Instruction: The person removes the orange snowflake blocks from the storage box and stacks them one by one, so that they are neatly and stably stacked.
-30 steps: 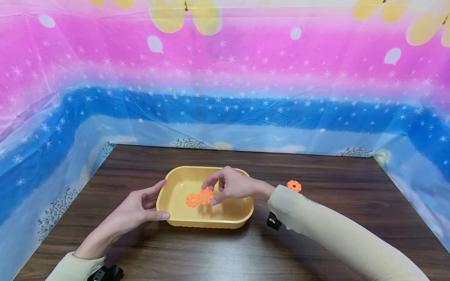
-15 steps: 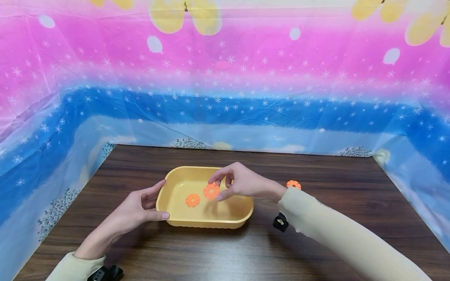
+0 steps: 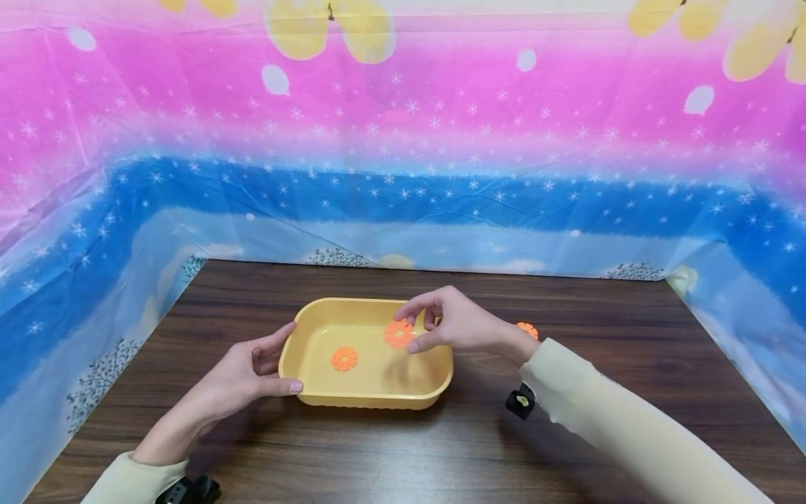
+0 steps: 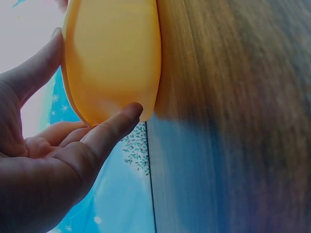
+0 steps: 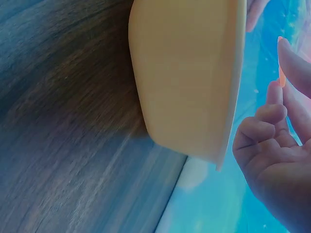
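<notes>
A shallow yellow plastic basin (image 3: pixel 365 402) stands on the table. My left hand (image 3: pixel 234 374) grips its left end, thumb at the front corner of the rim and fingers farther back along the side. Over the basin's right part, my right hand (image 3: pixel 462 320) pinches an orange notched plastic disc (image 3: pixel 399 334) with a hole in its centre. The right wrist view shows that held disc (image 5: pixel 282 76) edge-on between thumb and fingertip, above the level of the rim. Another orange disc (image 3: pixel 344 359) lies flat on the basin's floor, left of the middle.
A third orange disc (image 3: pixel 527 329) lies on the dark wooden table (image 3: pixel 403 455) right of the basin, partly hidden behind the right wrist. A printed pink and blue cloth (image 3: pixel 403 189) hangs around the table's back and sides.
My right hand has lifted its disc up and to the right, away from the disc on the basin's floor. My left hand and the basin have stayed in place.
</notes>
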Motion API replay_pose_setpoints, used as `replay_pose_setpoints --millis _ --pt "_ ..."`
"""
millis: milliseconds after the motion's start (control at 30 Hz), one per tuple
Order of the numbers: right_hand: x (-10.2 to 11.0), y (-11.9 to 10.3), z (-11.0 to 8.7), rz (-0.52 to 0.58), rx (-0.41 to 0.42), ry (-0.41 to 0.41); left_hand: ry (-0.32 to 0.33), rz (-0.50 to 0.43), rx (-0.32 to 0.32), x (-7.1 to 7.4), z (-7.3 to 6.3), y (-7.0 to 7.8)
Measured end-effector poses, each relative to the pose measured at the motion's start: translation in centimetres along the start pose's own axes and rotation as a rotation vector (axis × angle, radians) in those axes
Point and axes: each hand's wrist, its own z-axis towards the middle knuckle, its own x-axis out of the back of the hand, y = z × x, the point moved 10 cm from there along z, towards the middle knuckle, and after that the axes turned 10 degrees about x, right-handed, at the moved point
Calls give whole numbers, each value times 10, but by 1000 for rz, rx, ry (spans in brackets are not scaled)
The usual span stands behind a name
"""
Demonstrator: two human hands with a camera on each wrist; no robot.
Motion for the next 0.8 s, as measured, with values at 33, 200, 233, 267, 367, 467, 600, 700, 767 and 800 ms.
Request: replay_pose_setpoints --millis 33,200,233,267,367,467,600,700,767,800 --pt "2 -1 -1 -7 -5 2 -1 1 -1 0 0 0" --pt "10 5 -10 -27 -34 25 -1 -6 -2 0 1 -1" --pt "12 8 -12 -36 -41 33 -1 -7 -2 0 1 -1" --pt "14 12 -13 -39 -43 41 0 -6 -3 0 1 -1" --pt "21 25 -19 -51 -44 63 0 -5 -8 1 0 -1" --pt "30 35 -26 -58 -44 76 -1 -3 -12 0 0 0" --pt "41 47 -39 -66 -72 106 -5 -2 -15 0 -1 1" --pt "50 56 -48 -68 -96 130 -10 -3 -16 -1 -1 2" --pt "56 60 -56 -83 -109 140 -17 -3 -26 -2 -2 3" --pt "59 62 -59 -85 -114 146 -15 -3 -22 -2 -1 2"
